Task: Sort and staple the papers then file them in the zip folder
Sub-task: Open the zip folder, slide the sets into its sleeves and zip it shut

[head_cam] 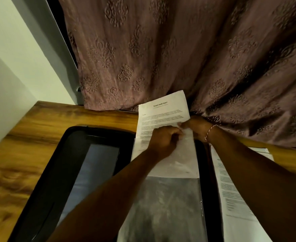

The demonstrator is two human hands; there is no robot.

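Note:
A black zip folder (pixel 60 165) lies open on the wooden table (pixel 30 130). A clear plastic sleeve (pixel 168 206) inside it holds the lower part of a printed paper (pixel 163 109) headed "Sample Health Report", whose top sticks out toward the curtain. My left hand (pixel 163 140) grips the paper near the sleeve's mouth. Just right of it, my right hand (pixel 196 127), a thread bracelet on its wrist, pinches the sleeve's or paper's right edge; which one I cannot tell. No stapler is in view.
More printed papers (pixel 231 187) lie on the table right of the folder, partly under my right forearm. A mauve patterned curtain (pixel 178 49) hangs down to the table's far edge. A white wall (pixel 12 58) borders the left.

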